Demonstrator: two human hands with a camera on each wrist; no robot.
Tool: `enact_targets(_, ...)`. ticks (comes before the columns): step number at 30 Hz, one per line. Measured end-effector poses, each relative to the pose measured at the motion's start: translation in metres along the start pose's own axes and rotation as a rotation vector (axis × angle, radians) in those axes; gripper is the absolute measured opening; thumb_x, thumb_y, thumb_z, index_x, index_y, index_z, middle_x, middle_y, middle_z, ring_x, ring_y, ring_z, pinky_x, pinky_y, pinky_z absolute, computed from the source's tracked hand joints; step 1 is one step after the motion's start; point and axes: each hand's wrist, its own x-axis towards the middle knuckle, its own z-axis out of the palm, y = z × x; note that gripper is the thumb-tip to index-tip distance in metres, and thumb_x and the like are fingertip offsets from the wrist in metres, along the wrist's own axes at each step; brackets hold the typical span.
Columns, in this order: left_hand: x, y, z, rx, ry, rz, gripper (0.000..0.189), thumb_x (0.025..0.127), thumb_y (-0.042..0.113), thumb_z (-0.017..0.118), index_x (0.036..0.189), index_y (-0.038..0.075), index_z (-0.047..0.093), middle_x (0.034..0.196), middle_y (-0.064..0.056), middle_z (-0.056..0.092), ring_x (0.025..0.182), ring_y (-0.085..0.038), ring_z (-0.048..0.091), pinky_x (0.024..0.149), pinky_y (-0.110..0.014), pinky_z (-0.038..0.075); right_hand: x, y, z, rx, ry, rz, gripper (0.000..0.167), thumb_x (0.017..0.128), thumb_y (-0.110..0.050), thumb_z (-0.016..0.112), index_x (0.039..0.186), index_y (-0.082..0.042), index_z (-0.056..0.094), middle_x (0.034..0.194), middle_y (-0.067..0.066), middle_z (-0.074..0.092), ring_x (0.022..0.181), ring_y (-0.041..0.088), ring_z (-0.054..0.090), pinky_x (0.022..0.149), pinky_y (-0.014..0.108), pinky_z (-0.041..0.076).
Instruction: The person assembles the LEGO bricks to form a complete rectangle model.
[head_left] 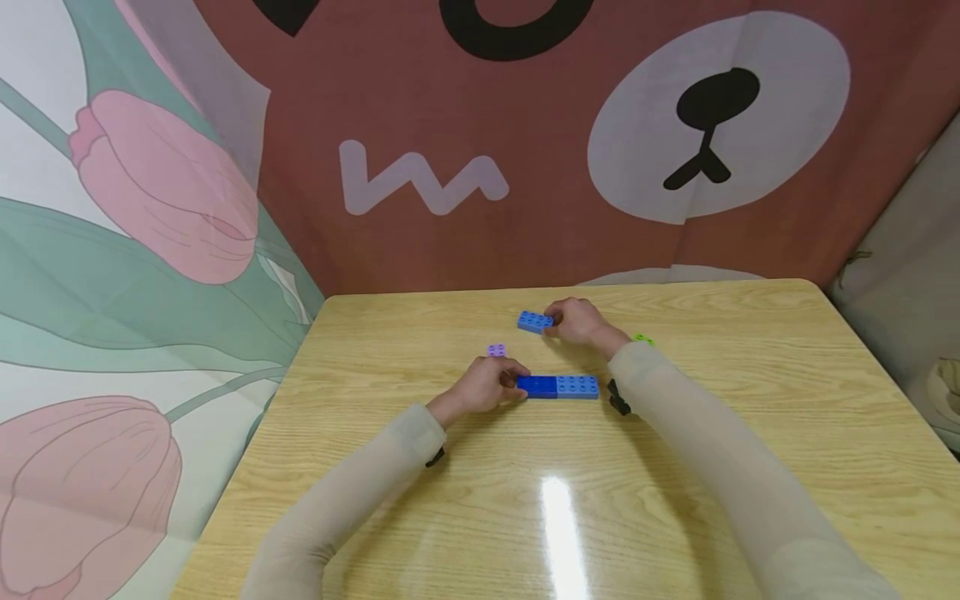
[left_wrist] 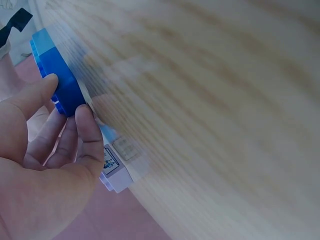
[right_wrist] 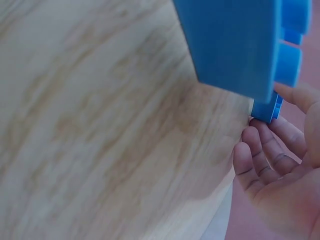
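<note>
On the table lies a row of a dark blue toy brick point(head_left: 537, 387) and a lighter blue brick point(head_left: 577, 387), end to end and touching. My left hand point(head_left: 487, 385) pinches the left end of the dark blue brick point(left_wrist: 64, 80), thumb on one side and fingertips on the other. Farther back, my right hand point(head_left: 579, 321) grips the right end of another light blue brick point(head_left: 534, 322). In the right wrist view this brick point(right_wrist: 265, 111) shows by the fingertips, while the row's lighter blue brick point(right_wrist: 235, 45) looms close to the camera.
A small purple brick point(head_left: 497, 350) stands just behind my left hand; a printed label shows on its side in the left wrist view. A green brick point(head_left: 644, 339) is partly hidden behind my right sleeve. A patterned cloth point(head_left: 480, 250) hangs beyond the table's point(head_left: 420, 325) back edge.
</note>
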Motion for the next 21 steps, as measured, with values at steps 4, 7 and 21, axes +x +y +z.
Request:
enact_targets(4,0.0002,-0.0003,0.0003,-0.002,0.002,0.001,0.032,0.09,0.022,0.075,0.12,0.013,0.071,0.108,-0.004,0.073,0.09,-0.011,0.067,0.079,-0.024,0.055,0.0001,0.0011,0.0005,-0.008,0.002,-0.004,0.044,0.094,-0.029,0.07,0.132,-0.007,0.064,0.123,0.015,0.069,0.114,0.031,0.063,0.099,0.048,0.051)
enact_targets(7,0.0001,-0.0002,0.0003,-0.002,0.0,-0.004,0.032,0.09,0.022,0.075,0.121,0.013,0.071,0.108,-0.003,0.073,0.091,-0.011,0.067,0.08,-0.025,0.055,0.0001,0.0026,0.0009,-0.021,0.012,-0.016,0.042,0.093,-0.028,0.07,0.129,-0.007,0.065,0.121,0.015,0.07,0.112,0.03,0.064,0.098,0.048,0.051)
enact_targets(21,-0.0003,0.0015,-0.0006,-0.008,-0.009,-0.027,0.033,0.091,0.023,0.075,0.122,0.014,0.07,0.112,-0.003,0.072,0.093,-0.012,0.066,0.083,-0.027,0.056,-0.0076,0.0093,-0.0042,0.015,0.014,-0.014,0.041,0.092,-0.029,0.071,0.127,-0.008,0.066,0.12,0.014,0.069,0.112,0.031,0.063,0.097,0.049,0.05)
